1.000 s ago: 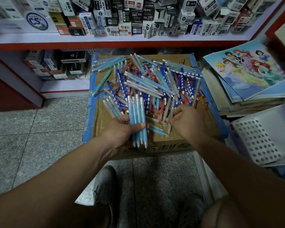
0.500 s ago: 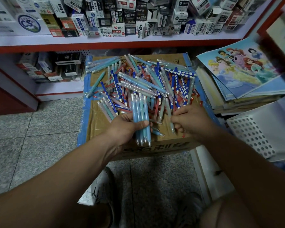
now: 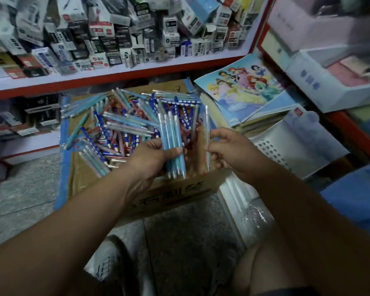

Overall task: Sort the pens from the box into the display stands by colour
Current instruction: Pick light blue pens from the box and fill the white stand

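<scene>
— Head view: how far along is the sort?
— Early, I'd judge. The pile [image 3: 120, 127] of pens (light blue, dark blue with white dots, and red) covers most of the box [image 3: 173, 195] at centre frame, with the colours all mixed.
— Anything gathered?
— Yes. The left hand [image 3: 152, 159], at centre, has fingers and thumb curled round a bundle [image 3: 172, 142] of four or so light-blue pens. Their tips point down toward the near edge of the box.
— And the right hand [image 3: 229, 150]?
— Just right of the bundle, not touching it. It pinches one more pale pen [image 3: 207, 124], held upright. I'd guess that one joins the bundle.
— Any pens in the stands?
— None that I can see, and no stand holding pens shows. A white perforated tray [image 3: 286, 146] lies right of the box, below a stack of picture books [image 3: 244, 90]. I cannot tell whether it is a stand.
— So what's left?
— Nearly all of it. One colour is partly picked out and in hand, nothing is placed, and the dark-blue and red pens lie unsorted in the pile.
</scene>
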`<state>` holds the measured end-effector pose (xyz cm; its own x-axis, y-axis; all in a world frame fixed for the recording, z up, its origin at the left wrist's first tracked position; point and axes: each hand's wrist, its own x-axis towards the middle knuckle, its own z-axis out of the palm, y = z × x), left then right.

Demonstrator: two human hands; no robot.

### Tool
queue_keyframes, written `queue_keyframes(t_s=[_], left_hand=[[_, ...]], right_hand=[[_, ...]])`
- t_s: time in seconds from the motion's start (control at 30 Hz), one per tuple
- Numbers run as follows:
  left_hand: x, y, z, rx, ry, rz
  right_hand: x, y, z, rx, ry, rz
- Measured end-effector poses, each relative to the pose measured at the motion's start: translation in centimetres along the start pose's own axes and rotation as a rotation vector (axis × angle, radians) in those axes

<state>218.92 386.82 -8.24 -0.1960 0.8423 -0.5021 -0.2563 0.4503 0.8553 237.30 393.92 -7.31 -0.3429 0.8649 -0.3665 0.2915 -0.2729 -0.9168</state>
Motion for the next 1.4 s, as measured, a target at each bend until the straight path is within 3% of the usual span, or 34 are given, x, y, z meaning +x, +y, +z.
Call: queue_keyframes(t_s=[0.2,0.33,0.57,0.87,1.4], left_hand=[[-0.5,1.5,7.0,0.054,-0.113,0.079],[-0.3,1.8,12.3,0.061,-0.179,0.074],[4.1,-0.1,15.6,0.218,-0.149,0.105],[9.0,-1.5,16.6,0.226,-0.208,0.078],[10.1,-1.6,17.2,0.292,-0.196,0.081]], right_hand=[[-2.9,1.4,-8.6,-0.270,0.309,-0.170],[-4.0,4.5,-14.0,-0.306,0.544,-0.195],[-0.8,7.9,-16.7,-0.373,0.722,-0.268],[4.5,9.0,-14.7,-0.638,0.804,-0.203],[7.1,11.0,-15.4,-0.597,0.768,-0.176]])
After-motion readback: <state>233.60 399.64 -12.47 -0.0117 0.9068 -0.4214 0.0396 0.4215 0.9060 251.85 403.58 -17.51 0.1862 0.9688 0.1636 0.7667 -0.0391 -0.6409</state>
